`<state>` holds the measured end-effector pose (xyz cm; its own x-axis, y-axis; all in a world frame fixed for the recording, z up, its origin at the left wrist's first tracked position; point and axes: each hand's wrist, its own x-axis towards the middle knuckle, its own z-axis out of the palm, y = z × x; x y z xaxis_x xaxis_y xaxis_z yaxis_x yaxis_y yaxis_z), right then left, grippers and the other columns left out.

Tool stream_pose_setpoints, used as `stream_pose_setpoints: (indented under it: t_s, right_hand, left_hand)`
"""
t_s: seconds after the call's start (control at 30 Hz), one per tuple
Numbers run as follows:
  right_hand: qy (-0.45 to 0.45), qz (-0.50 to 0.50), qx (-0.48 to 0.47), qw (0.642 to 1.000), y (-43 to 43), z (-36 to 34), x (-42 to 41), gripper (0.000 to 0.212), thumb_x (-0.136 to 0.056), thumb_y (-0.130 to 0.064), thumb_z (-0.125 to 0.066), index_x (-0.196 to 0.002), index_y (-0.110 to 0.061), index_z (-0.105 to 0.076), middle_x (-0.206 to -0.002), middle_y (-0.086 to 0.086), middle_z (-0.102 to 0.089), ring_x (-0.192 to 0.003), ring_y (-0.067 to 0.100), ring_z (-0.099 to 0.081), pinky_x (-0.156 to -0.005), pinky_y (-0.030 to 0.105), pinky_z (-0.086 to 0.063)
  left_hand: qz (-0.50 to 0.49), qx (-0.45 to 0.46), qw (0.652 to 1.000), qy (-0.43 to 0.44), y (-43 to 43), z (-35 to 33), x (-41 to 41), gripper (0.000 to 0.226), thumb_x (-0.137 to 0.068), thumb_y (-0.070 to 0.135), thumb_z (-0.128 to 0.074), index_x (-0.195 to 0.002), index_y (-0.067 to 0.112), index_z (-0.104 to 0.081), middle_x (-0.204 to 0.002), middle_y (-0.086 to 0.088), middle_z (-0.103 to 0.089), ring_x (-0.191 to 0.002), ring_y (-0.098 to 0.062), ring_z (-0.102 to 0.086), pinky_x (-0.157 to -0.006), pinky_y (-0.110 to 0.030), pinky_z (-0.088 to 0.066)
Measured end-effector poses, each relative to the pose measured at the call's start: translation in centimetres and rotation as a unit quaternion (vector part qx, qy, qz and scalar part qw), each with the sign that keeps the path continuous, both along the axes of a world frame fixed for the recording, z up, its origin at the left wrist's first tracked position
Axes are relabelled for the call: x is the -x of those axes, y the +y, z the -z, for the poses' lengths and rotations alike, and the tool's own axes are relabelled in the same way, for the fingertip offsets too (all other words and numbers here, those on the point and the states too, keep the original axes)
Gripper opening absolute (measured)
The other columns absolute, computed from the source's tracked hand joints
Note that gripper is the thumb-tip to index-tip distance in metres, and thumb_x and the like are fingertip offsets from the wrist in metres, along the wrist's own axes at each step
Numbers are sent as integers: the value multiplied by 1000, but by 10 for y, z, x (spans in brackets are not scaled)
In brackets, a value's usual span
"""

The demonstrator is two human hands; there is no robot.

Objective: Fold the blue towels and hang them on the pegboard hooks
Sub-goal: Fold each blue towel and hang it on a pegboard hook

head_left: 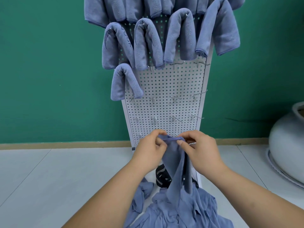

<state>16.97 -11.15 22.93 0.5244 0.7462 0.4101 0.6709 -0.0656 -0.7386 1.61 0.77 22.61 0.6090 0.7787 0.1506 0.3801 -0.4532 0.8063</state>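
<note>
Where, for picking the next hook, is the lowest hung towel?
In the head view, the lowest hung towel is at the pegboard's left edge, just under the four-towel row.

Slate-blue towels on a white pegboard (164,109) against a green wall (49,71).
The hung towels (148,43) are muted slate blue with darker blue edging, 1 bearing dark lettering (126,40); the lifted towel (176,162) and the pile (181,211) are the same blue. The pegboard carries a regular grid of holes, some showing green, and silver hooks (174,65). The skirting (65,144) is tan, the floor (49,178) pale grey, the pot (286,145) pale grey-white.
</note>
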Motion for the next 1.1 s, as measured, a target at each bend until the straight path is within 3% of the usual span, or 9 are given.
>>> stream_pose_setpoints:
  t_s: [0.1,0.2,0.27,0.33,0.47,0.63,0.8,0.97,1.1]
  right_hand:
    - [-21,-13,-18,1000,-2,-5,-8,12,-94,-18,-77,-100,-28,-79,-99,-19,-72,-84,1,-69,-79,15,-55]
    - [-45,4,-51,998,-7,-10,-21,10,-94,-18,-77,-101,-25,-79,-99,-17,-71,-84,2,-69,-79,15,-54]
    - [-91,32,-31,995,-10,-8,-34,8,-95,-19,-76,-101,-23,-78,-96,-14,-70,-82,5,-68,-78,21,-55]
    - [-153,60,71,984,-12,-3,-48,6,-98,-24,-72,-103,-23,-76,-95,-10,-68,-83,14,-65,-77,32,-55]
    - [-184,60,191,962,-12,6,-57,6,-100,-27,-68,-104,-24,-72,-100,-6,-71,-90,20,-66,-78,37,-55]
    - [-155,48,177,971,-11,4,-57,6,-95,-24,-72,-100,-27,-73,-91,-14,-73,-86,9,-68,-82,36,-59]
    - [-75,-12,126,989,-13,-2,-53,11,-96,-19,-68,-98,-30,-66,-91,-16,-71,-86,-1,-67,-82,22,-54]
    - [-19,-59,91,994,-12,-5,-39,15,-104,-18,-59,-102,-32,-55,-89,-11,-65,-77,2,-59,-68,13,-44]
    - [-9,-96,83,992,-8,1,-24,17,-105,-17,-57,-102,-33,-55,-87,-10,-64,-77,5,-57,-69,16,-44]
  left_hand:
    - [-6,-90,987,133,16,9,11,23,-97,26,-57,-114,38,-67,-87,12,-70,-80,-14,-66,-79,-38,-59]
    - [-8,-122,975,185,27,10,21,9,-100,34,-61,-106,34,-68,-87,13,-70,-76,-12,-64,-76,-38,-59]
    - [-22,-158,973,169,34,6,25,7,-100,38,-63,-103,35,-69,-85,15,-70,-76,-10,-64,-75,-37,-59]
    - [-33,-202,970,134,37,1,26,6,-98,41,-66,-100,37,-70,-88,19,-67,-76,-7,-64,-76,-36,-58]
    - [-25,-256,960,108,32,-7,24,7,-96,38,-72,-102,35,-75,-93,21,-60,-78,-5,-61,-77,-31,-52]
    - [-46,-220,966,130,29,-11,27,10,-88,39,-80,-91,36,-71,-77,24,-64,-75,-2,-62,-70,-28,-54]
    - [-52,-154,979,123,32,-5,29,24,-81,28,-87,-80,31,-63,-76,15,-64,-72,-9,-63,-68,-32,-56]
    - [-14,-150,976,154,33,-5,29,28,-90,16,-70,-105,37,-60,-93,13,-60,-83,-15,-60,-75,-37,-56]
    - [61,-157,963,208,28,1,24,29,-87,22,-67,-112,34,-63,-108,11,-53,-109,-17,-51,-96,-38,-50]
